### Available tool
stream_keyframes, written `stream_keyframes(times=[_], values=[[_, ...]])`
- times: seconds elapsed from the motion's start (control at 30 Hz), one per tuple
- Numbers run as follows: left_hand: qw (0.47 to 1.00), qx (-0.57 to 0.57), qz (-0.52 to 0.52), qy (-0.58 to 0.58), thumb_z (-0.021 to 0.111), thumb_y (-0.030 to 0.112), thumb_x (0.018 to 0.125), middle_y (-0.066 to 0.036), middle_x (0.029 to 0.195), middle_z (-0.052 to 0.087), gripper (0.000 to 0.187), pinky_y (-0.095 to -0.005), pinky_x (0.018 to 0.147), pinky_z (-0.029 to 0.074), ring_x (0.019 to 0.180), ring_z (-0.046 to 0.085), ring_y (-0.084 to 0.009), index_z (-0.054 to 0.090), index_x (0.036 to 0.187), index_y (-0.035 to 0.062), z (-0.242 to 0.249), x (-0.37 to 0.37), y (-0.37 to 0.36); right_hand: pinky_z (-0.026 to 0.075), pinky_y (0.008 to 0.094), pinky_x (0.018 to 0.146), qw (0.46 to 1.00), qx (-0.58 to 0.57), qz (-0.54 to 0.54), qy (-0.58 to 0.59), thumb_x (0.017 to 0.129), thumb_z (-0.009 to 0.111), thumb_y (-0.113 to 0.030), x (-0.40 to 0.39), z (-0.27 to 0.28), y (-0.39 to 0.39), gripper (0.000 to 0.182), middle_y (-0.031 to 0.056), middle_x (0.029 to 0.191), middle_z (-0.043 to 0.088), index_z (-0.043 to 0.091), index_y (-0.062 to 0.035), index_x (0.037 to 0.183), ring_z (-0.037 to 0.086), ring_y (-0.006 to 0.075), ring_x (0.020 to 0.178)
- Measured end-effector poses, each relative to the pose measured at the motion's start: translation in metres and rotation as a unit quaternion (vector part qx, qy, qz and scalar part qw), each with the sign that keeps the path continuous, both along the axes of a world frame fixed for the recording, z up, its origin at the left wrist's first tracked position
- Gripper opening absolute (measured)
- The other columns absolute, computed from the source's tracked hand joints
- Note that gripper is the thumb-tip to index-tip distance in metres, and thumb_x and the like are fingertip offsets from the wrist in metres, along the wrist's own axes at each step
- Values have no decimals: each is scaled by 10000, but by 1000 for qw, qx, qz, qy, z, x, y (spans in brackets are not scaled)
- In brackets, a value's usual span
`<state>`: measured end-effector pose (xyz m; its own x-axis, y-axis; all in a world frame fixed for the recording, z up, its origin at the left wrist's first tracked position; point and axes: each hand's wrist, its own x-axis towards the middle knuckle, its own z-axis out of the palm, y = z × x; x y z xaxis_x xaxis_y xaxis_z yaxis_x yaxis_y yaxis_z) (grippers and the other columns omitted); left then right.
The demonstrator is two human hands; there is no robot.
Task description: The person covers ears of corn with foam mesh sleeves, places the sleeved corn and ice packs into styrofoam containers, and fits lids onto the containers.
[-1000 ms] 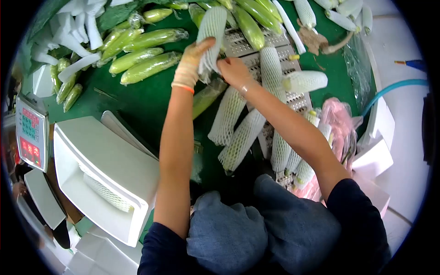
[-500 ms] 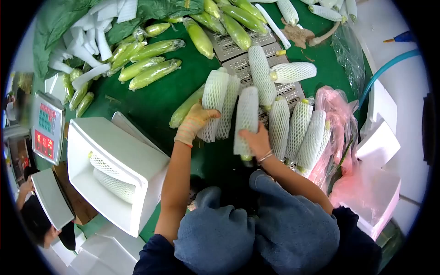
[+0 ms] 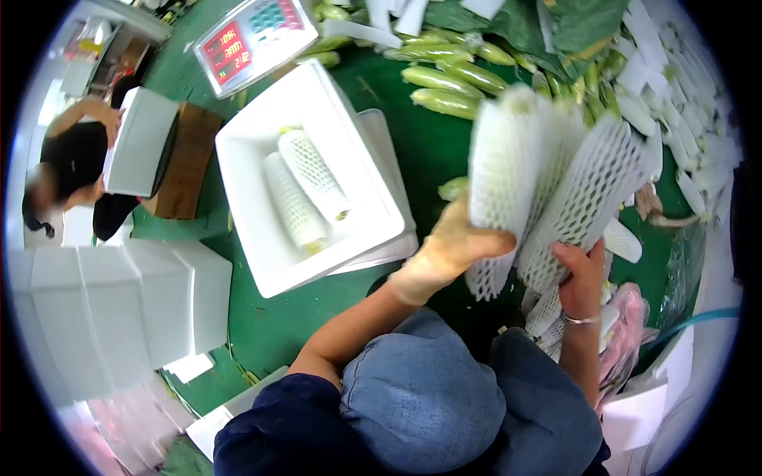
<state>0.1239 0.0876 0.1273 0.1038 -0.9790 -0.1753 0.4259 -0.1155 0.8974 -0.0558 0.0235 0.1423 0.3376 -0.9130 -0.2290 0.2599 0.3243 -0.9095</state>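
My left hand point(image 3: 456, 246), in a light glove, grips a corn ear in a white foam net sleeve point(image 3: 504, 170). Another netted ear point(image 3: 562, 147) stands just behind it, partly hidden, also apparently in that hand. My bare right hand point(image 3: 579, 278), with a bracelet at the wrist, is closed round the lower part of a third netted ear point(image 3: 587, 186). All are raised above the green floor, tilted up and side by side. To their left, a white foam box point(image 3: 246, 182) lies open with two netted ears point(image 3: 305, 186) inside.
A digital scale point(image 3: 258, 44) with red figures stands beyond the box. Plastic-wrapped green corn ears point(image 3: 444, 103) lie at the back. At left, a person point(image 3: 79, 151) holds a white box near stacked foam boxes point(image 3: 119, 309). Pink plastic point(image 3: 623, 329) lies at right.
My view has swung left toward the foam box. Both hands have lifted the netted ears off the floor and brought them together. The person at left now shows more fully.
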Motion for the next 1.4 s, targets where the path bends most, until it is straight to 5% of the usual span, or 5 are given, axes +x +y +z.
stream_keyframes(times=[0.5, 0.67, 0.93, 1.07, 1.4], values=[[874, 182, 415, -177, 658, 111, 751, -154, 1117, 571, 584, -368, 891, 457, 1006, 553, -271, 436, 1263, -63, -13, 226, 122, 421, 378, 927, 807, -151, 537, 191, 666, 690, -255, 346, -27, 21, 597, 253, 1127, 564, 555, 133, 1099, 543, 328, 1059], [390, 82, 417, -817, 654, 83, 767, -175, 1334, 445, 649, -362, 1035, 336, 1262, 404, -288, 381, 1351, 9, 17, 209, 115, 353, 427, 991, 683, -704, 125, 146, 705, 594, -78, 268, 12, 28, 653, 238, 1297, 402, 351, 98, 1286, 405, 394, 1185], [428, 252, 202, -844, 600, 407, 825, -216, 1395, 355, 690, -397, 1094, 238, 1306, 315, -359, 404, 1299, -54, -13, 232, 87, 490, 251, 689, 903, -281, 91, 313, 831, 573, -29, 35, -71, -43, 185, 66, 835, 634, 545, -20, 1014, 615, 122, 762], [773, 253, 230, -535, 552, 515, 840, -275, 1404, 322, 806, -361, 1088, 251, 1309, 311, -377, 359, 1330, -95, -47, 295, 89, 487, 256, 656, 943, -100, 112, 298, 824, 585, -77, -47, -126, 0, 169, 57, 797, 635, 563, -25, 984, 603, 120, 715], [636, 5, 439, -635, 548, -3, 882, -174, 1304, 485, 397, -348, 1015, 361, 1220, 453, -252, 452, 1267, -27, 36, 175, 133, 436, 421, 888, 760, -311, 120, 558, 722, 591, -50, -113, -124, -23, 389, 209, 1078, 556, 503, -8, 1099, 537, 369, 1007]])
